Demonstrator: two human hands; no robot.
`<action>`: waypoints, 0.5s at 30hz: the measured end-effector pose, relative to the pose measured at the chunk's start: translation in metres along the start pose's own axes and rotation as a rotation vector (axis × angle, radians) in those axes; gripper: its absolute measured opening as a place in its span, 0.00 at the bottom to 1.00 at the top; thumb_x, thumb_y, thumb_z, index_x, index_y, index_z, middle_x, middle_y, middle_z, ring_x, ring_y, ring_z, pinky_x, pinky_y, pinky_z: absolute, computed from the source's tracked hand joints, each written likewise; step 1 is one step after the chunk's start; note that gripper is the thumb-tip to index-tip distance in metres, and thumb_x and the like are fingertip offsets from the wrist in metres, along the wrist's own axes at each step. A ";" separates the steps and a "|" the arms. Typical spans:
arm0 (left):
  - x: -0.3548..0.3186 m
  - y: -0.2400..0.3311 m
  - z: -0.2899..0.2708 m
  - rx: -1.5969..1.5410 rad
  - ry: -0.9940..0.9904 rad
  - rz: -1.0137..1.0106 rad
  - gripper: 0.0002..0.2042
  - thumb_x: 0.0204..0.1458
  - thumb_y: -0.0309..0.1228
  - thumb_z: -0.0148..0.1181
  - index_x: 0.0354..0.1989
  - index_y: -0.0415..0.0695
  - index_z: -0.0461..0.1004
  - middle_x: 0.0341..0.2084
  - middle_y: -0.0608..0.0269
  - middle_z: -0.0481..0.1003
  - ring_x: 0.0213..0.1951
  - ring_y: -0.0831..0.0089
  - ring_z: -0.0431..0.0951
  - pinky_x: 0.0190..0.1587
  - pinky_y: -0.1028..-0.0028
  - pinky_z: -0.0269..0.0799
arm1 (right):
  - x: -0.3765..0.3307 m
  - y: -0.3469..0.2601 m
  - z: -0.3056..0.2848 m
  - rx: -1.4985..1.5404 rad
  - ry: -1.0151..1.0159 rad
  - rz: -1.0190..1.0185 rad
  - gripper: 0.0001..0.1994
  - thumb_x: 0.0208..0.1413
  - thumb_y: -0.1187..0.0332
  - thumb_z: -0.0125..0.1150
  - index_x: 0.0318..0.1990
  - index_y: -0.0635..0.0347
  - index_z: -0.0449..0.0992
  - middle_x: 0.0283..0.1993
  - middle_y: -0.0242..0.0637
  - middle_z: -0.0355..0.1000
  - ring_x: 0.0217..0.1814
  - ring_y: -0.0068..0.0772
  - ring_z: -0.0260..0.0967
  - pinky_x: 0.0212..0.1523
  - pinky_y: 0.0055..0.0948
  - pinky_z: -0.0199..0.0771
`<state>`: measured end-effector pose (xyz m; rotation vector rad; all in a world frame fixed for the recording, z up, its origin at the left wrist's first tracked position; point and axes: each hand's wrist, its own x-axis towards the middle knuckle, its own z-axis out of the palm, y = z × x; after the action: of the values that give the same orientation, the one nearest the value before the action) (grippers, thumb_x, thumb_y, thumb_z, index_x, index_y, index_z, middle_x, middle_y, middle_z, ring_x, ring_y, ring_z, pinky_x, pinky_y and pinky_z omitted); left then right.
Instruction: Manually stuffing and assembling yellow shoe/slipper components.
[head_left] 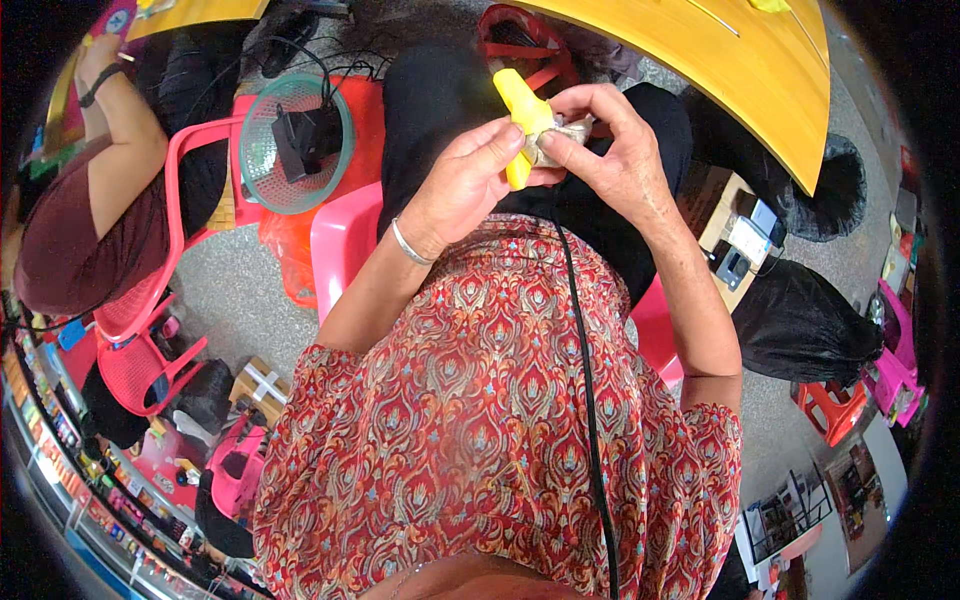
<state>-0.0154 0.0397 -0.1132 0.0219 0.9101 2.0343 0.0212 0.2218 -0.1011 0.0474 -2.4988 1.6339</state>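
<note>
Above my lap, my left hand (468, 178) grips a long bright yellow piece (522, 98) with a wide upper part and a narrow lower end. Its exact kind I cannot make out. My right hand (615, 160) pinches a crumpled greyish-white rag (572, 132), thumb on top, against the yellow piece's right side. Both hands are closed and close together. Fingers cover the middle of the yellow piece and part of the rag.
A yellow table (740, 75) curves across the upper right. At left, a green mesh basket (262, 150) with a black device rests on a red chair, near another person's arm (135, 150). A black cable (580, 340) runs down my front. Black bags (805, 320) and boxes stand at right.
</note>
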 end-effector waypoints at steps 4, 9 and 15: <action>-0.001 0.000 0.001 0.033 0.014 -0.040 0.20 0.64 0.36 0.43 0.56 0.33 0.63 0.50 0.54 0.70 0.51 0.65 0.72 0.54 0.60 0.71 | 0.005 -0.008 -0.007 0.119 -0.104 0.082 0.18 0.44 0.70 0.66 0.46 0.58 0.75 0.40 0.36 0.70 0.41 0.27 0.70 0.40 0.25 0.71; 0.003 -0.007 0.000 0.116 0.065 -0.109 0.19 0.63 0.37 0.44 0.56 0.37 0.60 0.52 0.52 0.69 0.51 0.61 0.73 0.52 0.58 0.74 | 0.004 0.015 -0.003 0.050 -0.205 -0.007 0.15 0.46 0.74 0.62 0.45 0.58 0.76 0.37 0.32 0.70 0.33 0.21 0.70 0.36 0.21 0.71; 0.001 -0.005 0.007 0.468 0.351 0.130 0.17 0.62 0.35 0.49 0.54 0.38 0.60 0.50 0.53 0.69 0.49 0.65 0.74 0.50 0.65 0.74 | 0.001 0.042 0.008 0.400 -0.125 0.367 0.11 0.53 0.77 0.60 0.45 0.63 0.76 0.37 0.28 0.74 0.35 0.15 0.70 0.38 0.18 0.72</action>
<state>-0.0104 0.0464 -0.1110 -0.0214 1.6285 1.9295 0.0150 0.2317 -0.1417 -0.2874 -2.3238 2.3245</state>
